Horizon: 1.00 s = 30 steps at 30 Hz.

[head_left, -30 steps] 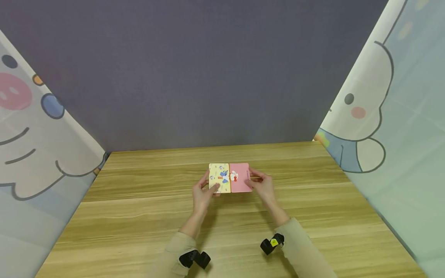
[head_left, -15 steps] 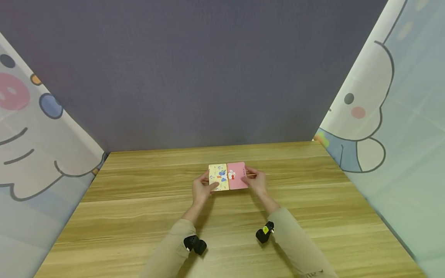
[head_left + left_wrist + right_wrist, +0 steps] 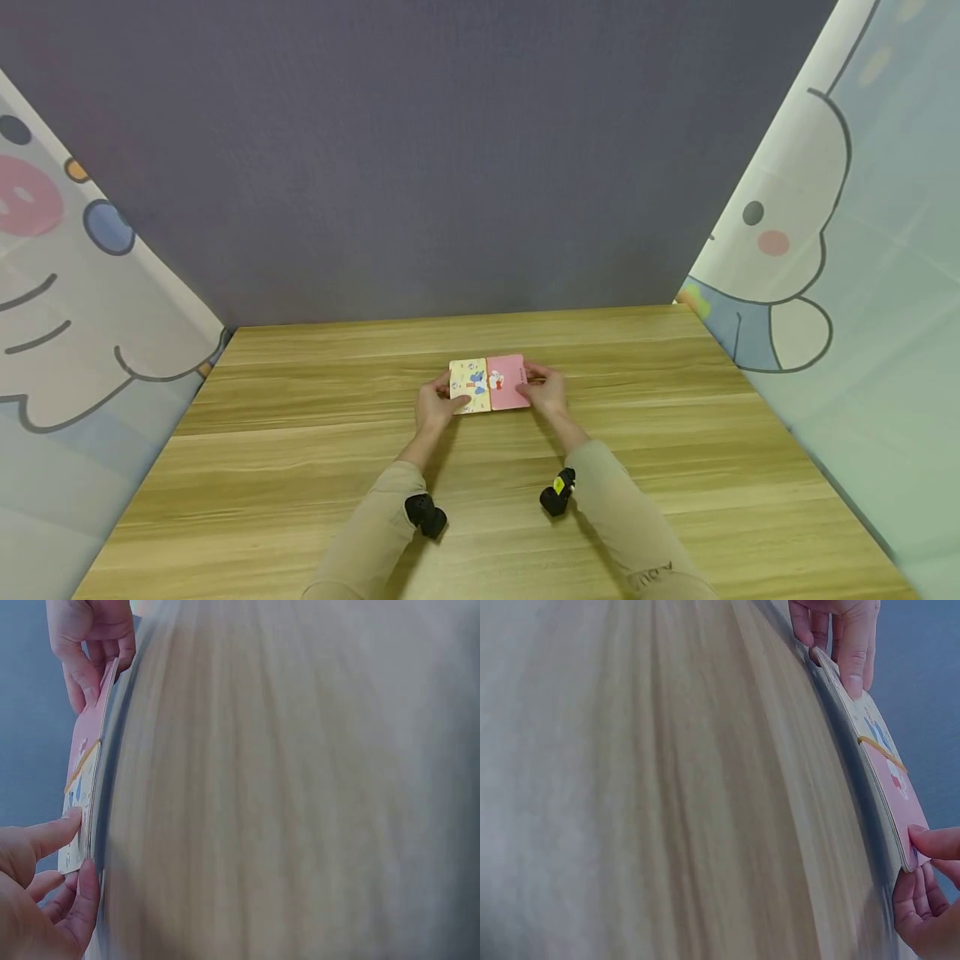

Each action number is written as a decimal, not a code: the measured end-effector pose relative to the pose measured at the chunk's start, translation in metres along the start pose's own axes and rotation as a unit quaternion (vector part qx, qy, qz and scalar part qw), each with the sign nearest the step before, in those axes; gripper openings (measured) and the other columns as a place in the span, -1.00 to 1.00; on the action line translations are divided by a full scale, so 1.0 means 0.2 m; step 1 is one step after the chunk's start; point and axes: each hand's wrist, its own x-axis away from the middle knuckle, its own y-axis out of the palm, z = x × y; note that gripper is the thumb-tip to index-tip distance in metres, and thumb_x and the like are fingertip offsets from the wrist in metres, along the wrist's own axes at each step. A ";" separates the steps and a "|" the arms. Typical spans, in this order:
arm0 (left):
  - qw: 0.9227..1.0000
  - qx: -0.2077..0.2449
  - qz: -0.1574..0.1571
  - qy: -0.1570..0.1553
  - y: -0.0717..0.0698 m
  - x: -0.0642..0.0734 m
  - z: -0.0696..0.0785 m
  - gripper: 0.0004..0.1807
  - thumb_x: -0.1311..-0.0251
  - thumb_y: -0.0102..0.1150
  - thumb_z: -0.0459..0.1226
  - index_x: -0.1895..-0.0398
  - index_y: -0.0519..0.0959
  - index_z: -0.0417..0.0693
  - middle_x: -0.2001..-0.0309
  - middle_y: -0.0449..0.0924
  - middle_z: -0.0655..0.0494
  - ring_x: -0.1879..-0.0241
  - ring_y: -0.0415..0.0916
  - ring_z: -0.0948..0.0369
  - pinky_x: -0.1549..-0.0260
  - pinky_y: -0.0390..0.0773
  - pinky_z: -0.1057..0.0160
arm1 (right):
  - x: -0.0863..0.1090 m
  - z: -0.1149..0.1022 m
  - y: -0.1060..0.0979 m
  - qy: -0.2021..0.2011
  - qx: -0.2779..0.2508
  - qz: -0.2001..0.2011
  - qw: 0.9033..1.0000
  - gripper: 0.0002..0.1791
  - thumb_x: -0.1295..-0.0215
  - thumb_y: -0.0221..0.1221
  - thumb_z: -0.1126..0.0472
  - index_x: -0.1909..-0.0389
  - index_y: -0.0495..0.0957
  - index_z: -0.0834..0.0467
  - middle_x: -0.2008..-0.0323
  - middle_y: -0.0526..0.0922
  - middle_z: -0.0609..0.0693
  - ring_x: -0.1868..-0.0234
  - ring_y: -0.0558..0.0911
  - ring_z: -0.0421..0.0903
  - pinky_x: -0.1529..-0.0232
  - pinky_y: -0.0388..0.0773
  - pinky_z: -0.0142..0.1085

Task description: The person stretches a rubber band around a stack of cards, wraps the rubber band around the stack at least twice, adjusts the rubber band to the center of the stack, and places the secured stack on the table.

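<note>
A small flat notebook (image 3: 508,383), half pale yellow with cartoon prints and half pink with a white rabbit, is held between both hands in the head view. Round its middle, where the two colours meet, runs an orange band (image 3: 883,752). My left hand (image 3: 435,407) pinches the yellow end, thumb on top and fingers beneath. At the pink end, my right hand (image 3: 550,393) grips in the same way. Thin layers show along the edge of the notebook (image 3: 94,720) in the left wrist view.
A wood-grain table (image 3: 300,467) spreads beneath the hands. Behind it rises a dark grey panel (image 3: 450,167), and cartoon-printed cloths (image 3: 885,333) hang at both sides. Each sleeve carries a black wrist camera (image 3: 426,515).
The right hand has shifted left with the pink end, and the notebook has slid slightly left. Both forearms have moved further forward over the table. Both hands keep their grip.
</note>
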 end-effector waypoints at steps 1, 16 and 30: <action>1.000 -0.006 0.000 -0.002 0.00 0.00 0.00 -0.38 0.22 0.38 -0.40 -0.04 0.44 -0.26 0.48 0.46 -0.03 0.62 0.26 0.28 0.81 0.21 0.49 | -0.01 0.01 0.00 -0.002 0.001 0.002 1.000 -0.51 0.23 0.28 0.57 0.12 0.55 0.32 0.39 0.54 0.18 0.37 0.56 0.02 0.40 0.65 -0.29; 1.000 -0.025 0.011 -0.001 0.01 -0.01 -0.01 -0.43 0.28 0.42 -0.38 0.05 0.52 -0.29 0.51 0.49 -0.08 0.58 0.29 0.25 0.73 0.28 0.45 | 0.03 -0.05 0.00 0.044 0.059 0.007 0.997 -0.55 0.16 0.26 0.55 0.11 0.50 0.42 0.32 0.57 0.27 0.27 0.54 0.05 0.41 0.62 -0.40; 0.999 -0.023 -0.006 0.037 -0.08 0.02 -0.04 -0.67 0.03 0.27 -0.34 0.19 0.56 -0.39 0.39 0.59 -0.14 0.40 0.52 0.06 0.55 0.62 0.30 | 0.05 -0.03 -0.10 0.070 0.005 -0.008 0.997 -0.65 -0.05 0.15 0.49 0.07 0.47 0.43 0.28 0.56 0.28 0.43 0.55 -0.09 0.54 0.61 -0.40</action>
